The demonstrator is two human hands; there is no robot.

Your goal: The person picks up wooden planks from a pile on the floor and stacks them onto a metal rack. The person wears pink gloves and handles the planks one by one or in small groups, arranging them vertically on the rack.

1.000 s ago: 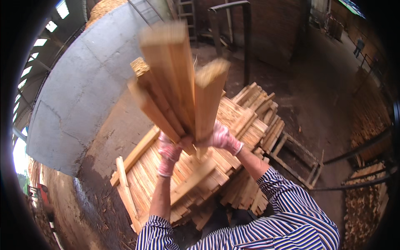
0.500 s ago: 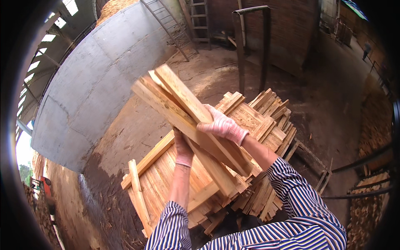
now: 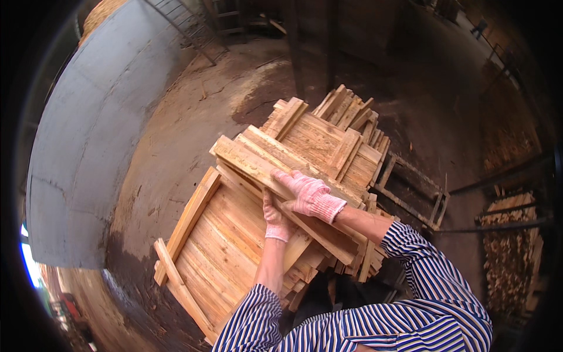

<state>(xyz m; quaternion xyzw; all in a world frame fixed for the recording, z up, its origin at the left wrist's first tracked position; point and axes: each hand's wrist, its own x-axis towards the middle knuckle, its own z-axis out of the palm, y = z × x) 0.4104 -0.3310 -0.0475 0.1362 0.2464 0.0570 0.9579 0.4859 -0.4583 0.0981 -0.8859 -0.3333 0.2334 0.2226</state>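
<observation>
Several wooden boards (image 3: 249,161) lie slantwise in my two gloved hands, over the middle of a stack of planks. My right hand (image 3: 309,193), in a pink and white glove, is closed over their upper side. Gripping from the near left side, my left hand (image 3: 275,220) has its thumb up against the boards; its other fingers are partly hidden. Below on the left is a layer of flat planks (image 3: 220,234), with a thicker wooden strip (image 3: 190,220) along its far left edge and a narrow strip (image 3: 182,290) at its near left edge.
More boards (image 3: 316,141) are piled unevenly at the far right of the stack. A metal frame (image 3: 410,190) stands right of it. A curved grey wall (image 3: 76,158) rises on the left, with a ladder (image 3: 182,32) at its far end. Stacked wood (image 3: 510,264) lies far right.
The held boards have come down from a raised, steep tilt to a flatter position close over the stack. Both hands moved with them, still gripping. The view has shifted too.
</observation>
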